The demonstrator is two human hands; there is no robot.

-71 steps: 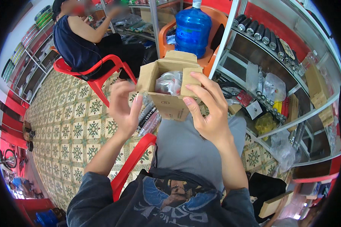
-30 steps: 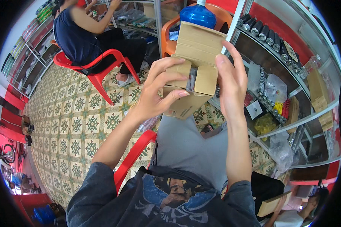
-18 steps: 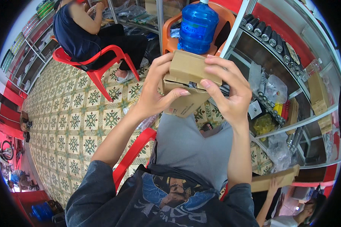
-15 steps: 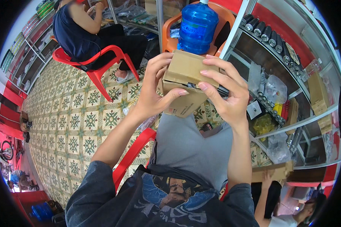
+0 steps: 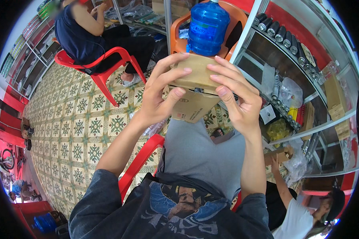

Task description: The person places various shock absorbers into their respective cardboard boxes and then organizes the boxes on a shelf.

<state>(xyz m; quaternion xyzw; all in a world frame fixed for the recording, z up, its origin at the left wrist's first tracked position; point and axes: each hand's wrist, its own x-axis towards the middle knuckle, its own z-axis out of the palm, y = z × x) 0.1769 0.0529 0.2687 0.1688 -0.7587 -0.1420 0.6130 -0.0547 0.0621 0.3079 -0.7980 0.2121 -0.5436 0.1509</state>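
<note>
A brown cardboard box (image 5: 194, 104) is held up above my lap, its top flap bowed and a narrow dark gap left along the front edge. Something dark shows in that gap, too little to name. My left hand (image 5: 158, 88) grips the box's left side, fingers bent over the top and thumb at the front edge. From the other side my right hand (image 5: 240, 92) clasps it, fingertips on the flap and thumb by the front right corner. The back of the box is hidden.
Beyond the box, a blue water jug (image 5: 208, 30) stands on an orange chair (image 5: 237, 22). A person sits on a red chair (image 5: 103, 81) at the far left. Glass shelves (image 5: 243, 44) with shock absorbers line the right. Another person's hand (image 5: 275, 163) touches a carton at lower right.
My left fingers have slid further over the top flap and the left thumb has moved back leftward. The flap looks more bowed. At lower right, the other person and their carton have shifted.
</note>
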